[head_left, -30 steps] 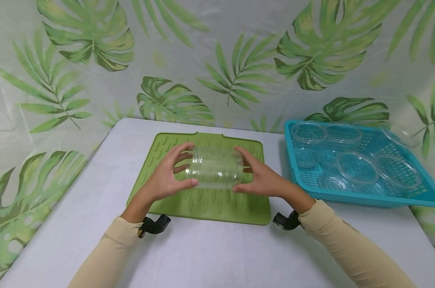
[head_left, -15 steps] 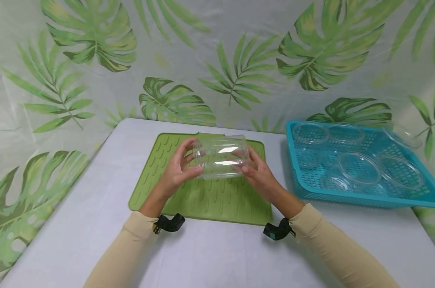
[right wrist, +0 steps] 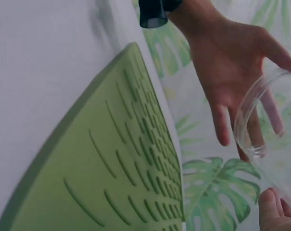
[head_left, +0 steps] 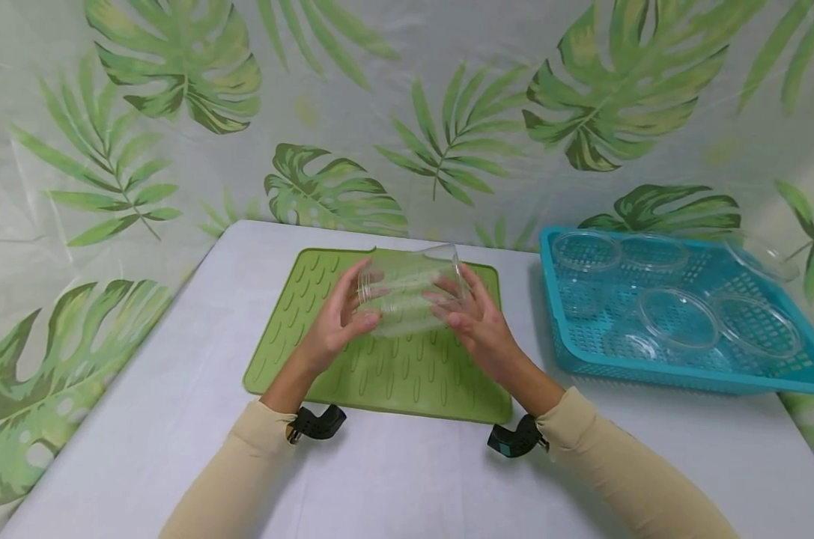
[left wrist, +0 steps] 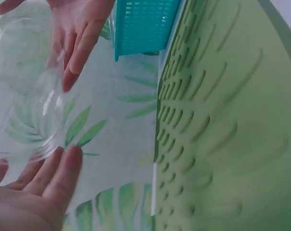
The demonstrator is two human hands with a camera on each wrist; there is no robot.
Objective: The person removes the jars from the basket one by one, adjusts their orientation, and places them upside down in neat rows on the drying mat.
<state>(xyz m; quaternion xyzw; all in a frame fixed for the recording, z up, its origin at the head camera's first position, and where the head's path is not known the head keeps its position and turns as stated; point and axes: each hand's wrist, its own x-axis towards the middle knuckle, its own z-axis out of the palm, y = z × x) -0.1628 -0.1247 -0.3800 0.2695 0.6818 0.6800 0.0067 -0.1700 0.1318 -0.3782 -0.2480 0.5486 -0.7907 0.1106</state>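
A clear see-through jar (head_left: pixel 412 296) lies sideways in the air over a green ribbed mat (head_left: pixel 407 385), its right end tilted up. My left hand (head_left: pixel 331 323) holds the ridged rim end between thumb and fingers. At the other end, my right hand (head_left: pixel 484 326) grips the jar, with fingers behind and thumb in front. The left wrist view has the jar (left wrist: pixel 27 101) between both hands, the left hand (left wrist: pixel 32 197) below it. In the right wrist view, the rim of the jar (right wrist: pixel 248 113) is near the left hand's spread fingers, and only part of the right hand (right wrist: pixel 276 214) shows.
On the right stands a blue perforated basket (head_left: pixel 656 376) with several clear round containers (head_left: pixel 679 318) in it. The mat lies on a white-covered table (head_left: pixel 413 479). Behind the table hangs a leaf-patterned cloth (head_left: pixel 339 90).
The jar has risen away from me and tilted, its right end now higher. My right hand has moved in farther around its end. The basket stays in its place.
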